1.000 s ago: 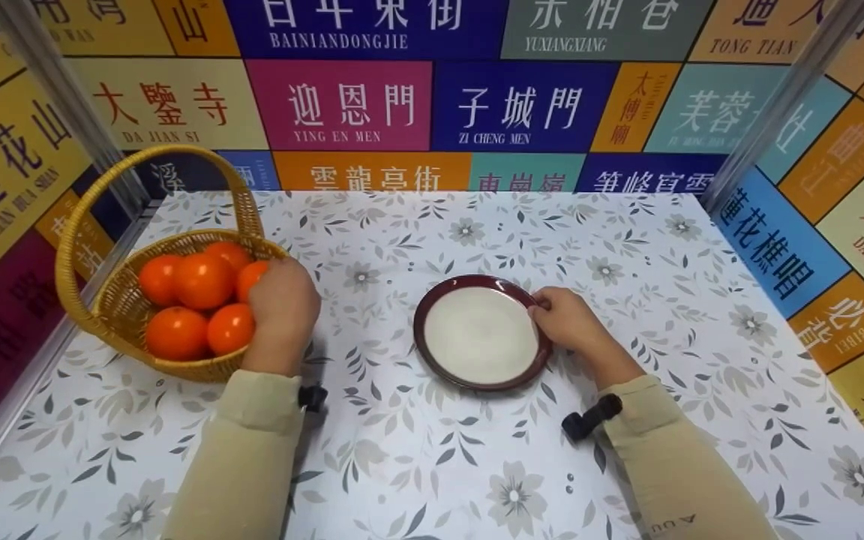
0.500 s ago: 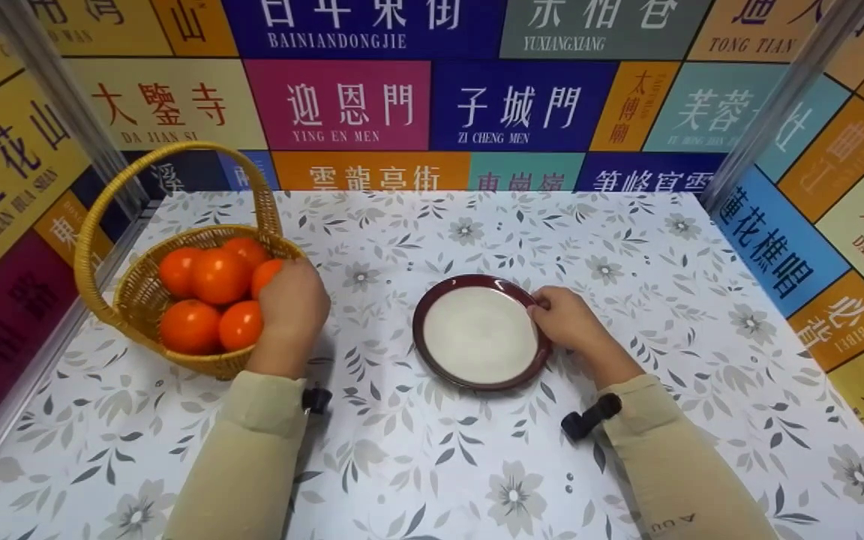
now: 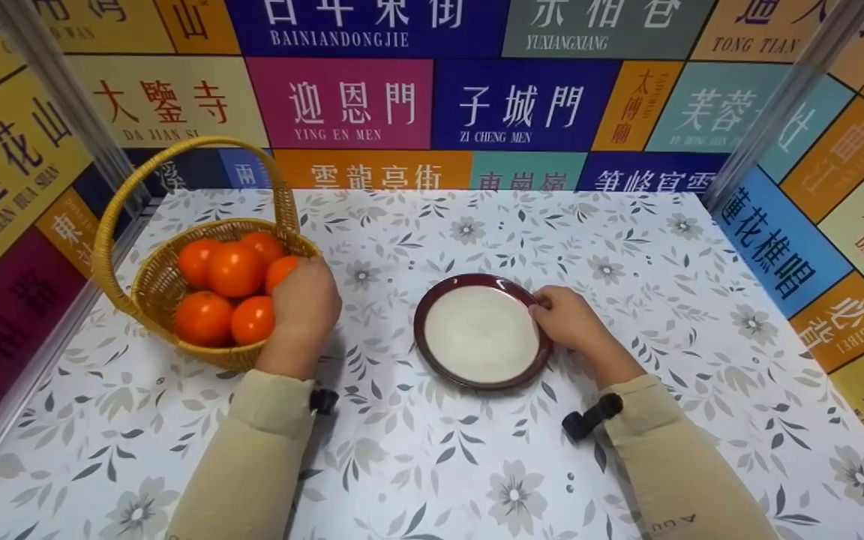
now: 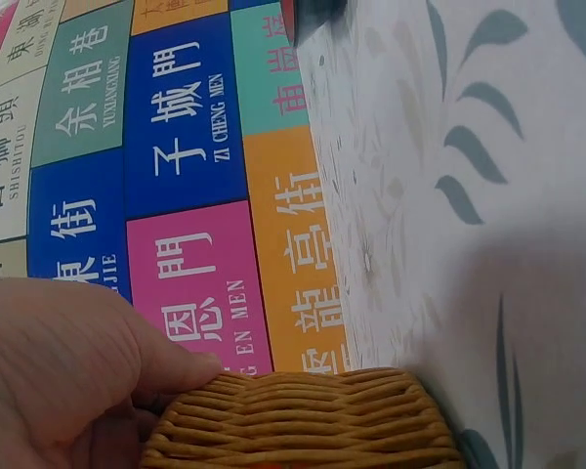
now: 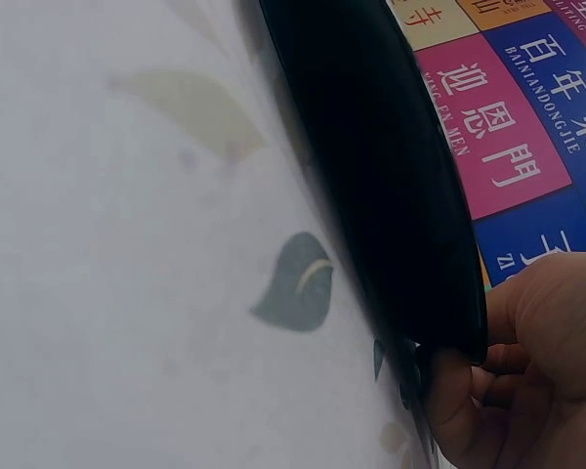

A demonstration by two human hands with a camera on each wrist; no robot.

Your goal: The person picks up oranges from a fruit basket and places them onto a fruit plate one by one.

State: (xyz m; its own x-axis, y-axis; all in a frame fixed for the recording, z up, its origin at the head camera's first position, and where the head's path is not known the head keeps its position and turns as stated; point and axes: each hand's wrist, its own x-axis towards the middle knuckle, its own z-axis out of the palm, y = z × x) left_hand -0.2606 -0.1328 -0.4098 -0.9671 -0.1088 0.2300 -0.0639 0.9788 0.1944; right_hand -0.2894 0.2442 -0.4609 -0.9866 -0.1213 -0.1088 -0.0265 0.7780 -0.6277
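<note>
On the left side of the table stands a wicker basket (image 3: 148, 300) with a tall arched handle, holding several oranges (image 3: 237, 268). My left hand (image 3: 307, 304) grips its right rim; in the left wrist view the thumb lies over the woven edge (image 4: 303, 420) and the other fingers are partly hidden. Near the middle lies a round plate (image 3: 483, 334) with a cream centre and a dark red rim. My right hand (image 3: 573, 319) pinches the plate's right edge; the right wrist view shows the thumb above and curled fingers under the dark rim (image 5: 391, 195).
A white tablecloth (image 3: 402, 465) with grey flowers and leaves covers the table. Colourful panels (image 3: 342, 105) with lettering rise behind it and at both sides, with metal posts in the corners. Both wrists carry small black devices (image 3: 592, 418).
My left hand has drawn the basket of oranges to the right and slightly back, nearer the plate. The right hand and the plate have stayed in place.
</note>
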